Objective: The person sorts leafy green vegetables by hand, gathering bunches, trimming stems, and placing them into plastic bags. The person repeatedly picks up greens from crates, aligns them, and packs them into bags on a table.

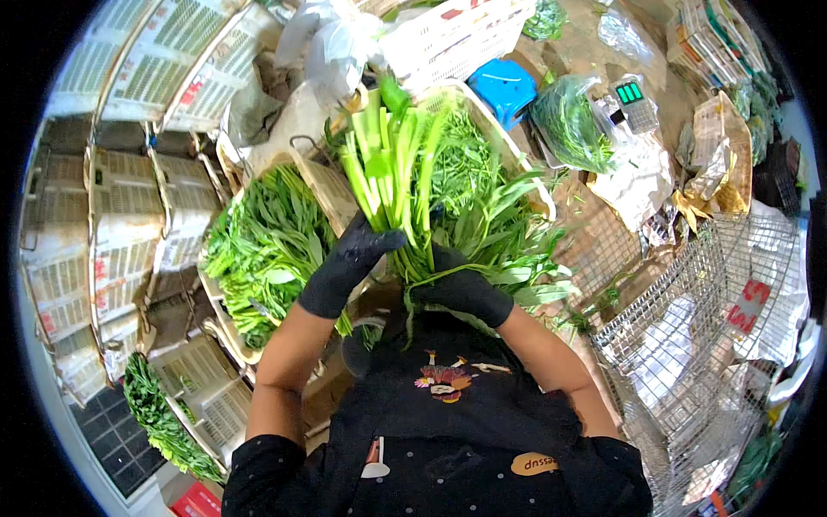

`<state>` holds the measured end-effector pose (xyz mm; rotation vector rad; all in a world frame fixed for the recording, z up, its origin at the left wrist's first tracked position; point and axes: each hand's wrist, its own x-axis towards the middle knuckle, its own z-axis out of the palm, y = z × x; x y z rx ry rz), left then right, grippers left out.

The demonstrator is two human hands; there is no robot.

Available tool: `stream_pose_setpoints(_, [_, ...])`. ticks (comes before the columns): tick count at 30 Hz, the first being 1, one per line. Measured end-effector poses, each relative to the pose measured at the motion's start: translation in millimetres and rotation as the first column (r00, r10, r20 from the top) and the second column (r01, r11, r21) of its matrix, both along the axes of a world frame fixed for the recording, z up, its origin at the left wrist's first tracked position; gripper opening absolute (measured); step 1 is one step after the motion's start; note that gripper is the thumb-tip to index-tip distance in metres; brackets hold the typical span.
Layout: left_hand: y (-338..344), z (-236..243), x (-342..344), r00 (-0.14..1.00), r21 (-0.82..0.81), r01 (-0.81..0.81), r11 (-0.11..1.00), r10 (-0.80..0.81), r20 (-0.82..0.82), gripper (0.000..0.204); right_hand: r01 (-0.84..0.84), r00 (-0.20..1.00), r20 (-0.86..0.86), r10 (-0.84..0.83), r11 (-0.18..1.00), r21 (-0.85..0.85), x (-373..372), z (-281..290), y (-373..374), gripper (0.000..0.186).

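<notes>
The left hand (349,263) clasps a bunch of leafy greens (396,159) by its stems; the right hand (465,291) seems to grip lower down, partly hidden. The bunch, stem ends away, hides part of a plastic crate (506,146). I judge this gathering, calling next for a steady hold.

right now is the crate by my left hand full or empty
Full, or close to it: leafy greens pile up to the rim of the crate beside your left hand, hiding its bottom.
</notes>
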<state>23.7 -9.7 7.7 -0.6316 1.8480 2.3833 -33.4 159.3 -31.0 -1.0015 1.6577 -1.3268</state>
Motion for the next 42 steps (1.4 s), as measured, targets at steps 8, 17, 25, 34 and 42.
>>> stream_pose_setpoints(8, [8.7, -54.3, 27.3, 0.976, 0.35, -0.211, 0.913, 0.216, 0.025, 0.043, -0.025, 0.996, 0.08, 0.03, 0.998, -0.062, 19.7, -31.9, -10.2, 0.05])
stream_pose_setpoints(17, [-4.4, -18.9, 167.7, 0.856, 0.158, -0.5, 0.851, 0.459, 0.238, 0.045, -0.106, 0.861, -0.379, 0.34, 0.847, 0.52, -74.1, -166.3, 77.7, 0.025])
stream_pose_setpoints(25, [25.6, 30.3, 339.0, 0.458, -0.041, -0.858, 0.512, 0.799, 0.39, 0.061, -0.554, 0.819, 0.25, 0.516, 0.824, 0.115, 93.9, -82.5, -220.9, 0.02])
stream_pose_setpoints(34, [55.4, 4.6, 409.0, -0.224, -0.326, -0.935, -0.141, 0.946, 0.233, 0.031, -0.642, 0.406, -0.274, 0.872, 0.486, 0.593, 373.1, -194.7, -397.4, 0.039])
stream_pose_setpoints(42, [37.8, -19.6, 427.7, -0.092, -0.352, -0.936, 0.007, 0.961, 0.262, 0.047, -0.662, 0.322, -0.193, 0.927, 0.366, 0.654, 364.0, -264.4, -424.5, 0.034])
